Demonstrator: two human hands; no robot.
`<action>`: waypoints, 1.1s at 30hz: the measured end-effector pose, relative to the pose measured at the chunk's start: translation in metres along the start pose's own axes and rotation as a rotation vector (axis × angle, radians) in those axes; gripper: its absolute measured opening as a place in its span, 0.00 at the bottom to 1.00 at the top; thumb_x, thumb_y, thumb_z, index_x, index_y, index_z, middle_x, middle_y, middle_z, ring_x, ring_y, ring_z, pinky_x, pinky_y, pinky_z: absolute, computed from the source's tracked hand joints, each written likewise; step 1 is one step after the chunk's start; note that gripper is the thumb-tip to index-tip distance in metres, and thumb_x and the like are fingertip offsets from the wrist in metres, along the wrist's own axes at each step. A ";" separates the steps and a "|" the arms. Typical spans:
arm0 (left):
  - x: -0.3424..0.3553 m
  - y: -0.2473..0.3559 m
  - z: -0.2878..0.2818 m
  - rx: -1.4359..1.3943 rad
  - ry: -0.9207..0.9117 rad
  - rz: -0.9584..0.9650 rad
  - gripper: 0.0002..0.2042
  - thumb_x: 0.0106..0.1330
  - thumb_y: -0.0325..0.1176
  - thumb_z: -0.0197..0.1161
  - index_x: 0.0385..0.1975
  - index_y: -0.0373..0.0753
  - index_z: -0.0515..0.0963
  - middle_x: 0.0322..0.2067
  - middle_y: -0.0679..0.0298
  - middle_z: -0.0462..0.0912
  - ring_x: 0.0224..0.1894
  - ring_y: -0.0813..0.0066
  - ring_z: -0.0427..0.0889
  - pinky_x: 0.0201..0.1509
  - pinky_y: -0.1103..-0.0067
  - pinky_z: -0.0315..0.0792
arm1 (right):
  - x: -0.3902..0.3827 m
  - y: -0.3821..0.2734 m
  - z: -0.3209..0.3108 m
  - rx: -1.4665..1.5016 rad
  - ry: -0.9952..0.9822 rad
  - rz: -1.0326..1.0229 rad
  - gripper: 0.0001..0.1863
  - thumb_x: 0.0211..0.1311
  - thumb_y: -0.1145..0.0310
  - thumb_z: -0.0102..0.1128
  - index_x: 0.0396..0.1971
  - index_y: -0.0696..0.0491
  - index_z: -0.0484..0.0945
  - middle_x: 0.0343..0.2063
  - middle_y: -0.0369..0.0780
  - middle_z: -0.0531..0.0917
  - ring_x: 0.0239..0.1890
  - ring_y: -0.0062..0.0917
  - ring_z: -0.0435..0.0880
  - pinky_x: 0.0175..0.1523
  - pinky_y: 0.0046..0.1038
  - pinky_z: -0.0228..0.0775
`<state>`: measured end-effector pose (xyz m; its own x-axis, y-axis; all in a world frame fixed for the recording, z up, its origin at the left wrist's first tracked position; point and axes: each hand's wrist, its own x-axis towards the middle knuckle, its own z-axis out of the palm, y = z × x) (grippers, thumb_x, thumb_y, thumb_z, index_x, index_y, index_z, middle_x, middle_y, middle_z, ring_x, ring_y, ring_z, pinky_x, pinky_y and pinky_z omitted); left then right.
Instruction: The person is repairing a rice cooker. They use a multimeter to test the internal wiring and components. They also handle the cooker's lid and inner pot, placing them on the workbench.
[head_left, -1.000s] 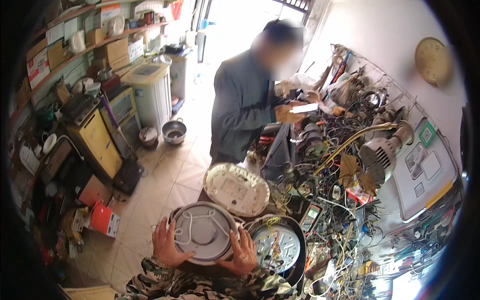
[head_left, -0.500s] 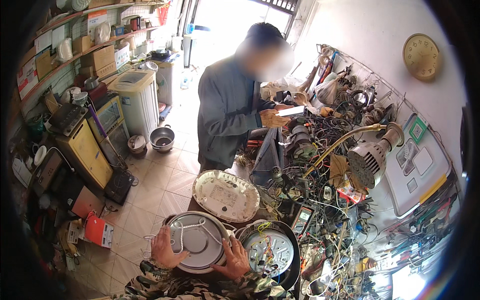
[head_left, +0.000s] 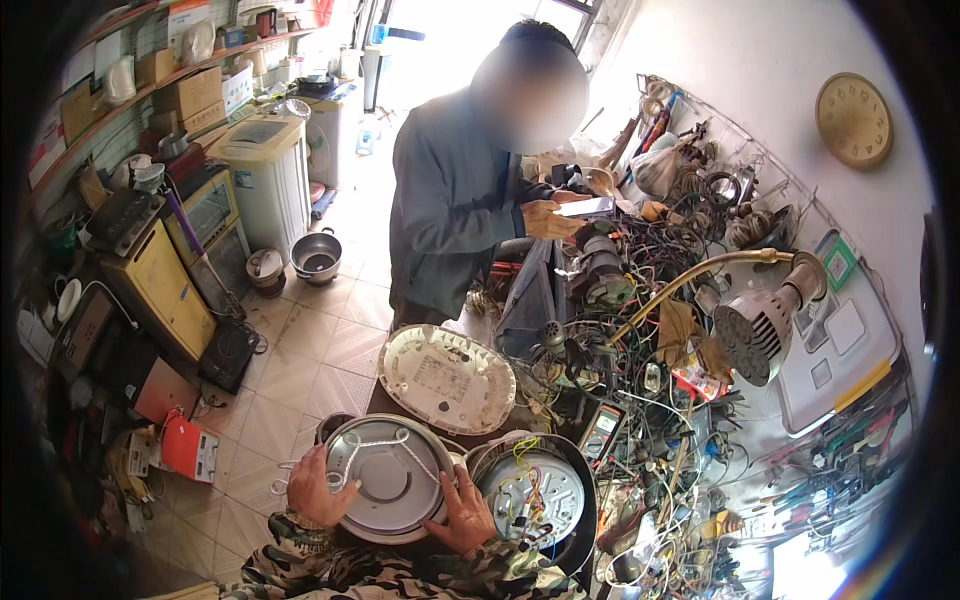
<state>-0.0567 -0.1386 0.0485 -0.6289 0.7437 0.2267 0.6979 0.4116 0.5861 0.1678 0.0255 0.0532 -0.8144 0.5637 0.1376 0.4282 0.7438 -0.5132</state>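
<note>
A round grey metal cooker part [head_left: 390,500] with a concentric-ringed face lies before me, a loop of white cord [head_left: 378,441] across its top. My left hand [head_left: 320,488] grips its left rim, thumb apart over the face. On the opposite rim, my right hand [head_left: 465,512] has its fingers spread along the edge. Close by on the right sits an opened cooker base [head_left: 540,500] with a pale metal disc and yellow and red wires inside. Behind both lies an oval cream plastic cover [head_left: 447,380], stained and inner side up.
Across from me stands a person [head_left: 450,190] holding a phone-like flat device [head_left: 586,206]. A lamp on a gooseneck [head_left: 750,335] reaches over tangled cables on the right, near a multimeter [head_left: 600,430]. A pot [head_left: 317,256] stands on the tiled floor, beside old appliances [head_left: 160,285].
The whole view has shifted slightly. Both hands remain at the rim of the cooker part, and the white cord on it lies a little differently. The other person stays in place.
</note>
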 end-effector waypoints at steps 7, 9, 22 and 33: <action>0.002 0.001 -0.003 -0.050 0.027 0.042 0.34 0.53 0.42 0.71 0.55 0.26 0.67 0.51 0.38 0.74 0.53 0.41 0.74 0.58 0.57 0.68 | -0.001 0.000 0.003 -0.005 0.018 -0.002 0.48 0.47 0.52 0.73 0.67 0.53 0.61 0.65 0.58 0.61 0.63 0.53 0.67 0.62 0.45 0.66; 0.003 0.003 -0.004 -0.038 0.021 0.046 0.34 0.53 0.42 0.71 0.55 0.27 0.67 0.51 0.38 0.73 0.53 0.40 0.74 0.57 0.57 0.68 | -0.002 -0.001 0.004 0.005 0.019 0.020 0.48 0.47 0.53 0.73 0.67 0.53 0.61 0.64 0.58 0.62 0.63 0.53 0.67 0.62 0.45 0.66; -0.004 0.014 -0.002 0.094 -0.068 -0.022 0.39 0.48 0.43 0.74 0.58 0.32 0.65 0.57 0.39 0.68 0.57 0.40 0.69 0.61 0.55 0.64 | -0.021 -0.006 -0.001 0.016 0.051 0.056 0.48 0.49 0.54 0.73 0.68 0.54 0.59 0.64 0.61 0.61 0.62 0.57 0.67 0.62 0.48 0.65; -0.006 0.050 -0.020 -0.031 0.055 0.135 0.36 0.48 0.39 0.74 0.56 0.30 0.66 0.59 0.37 0.65 0.60 0.38 0.67 0.63 0.56 0.63 | -0.069 -0.002 -0.046 0.026 0.129 0.199 0.43 0.49 0.59 0.74 0.63 0.61 0.64 0.61 0.60 0.66 0.61 0.56 0.69 0.62 0.45 0.66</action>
<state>-0.0252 -0.1329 0.0915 -0.5485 0.7610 0.3465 0.7669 0.2926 0.5712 0.2411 0.0015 0.0835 -0.6580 0.7404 0.1377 0.5631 0.6051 -0.5628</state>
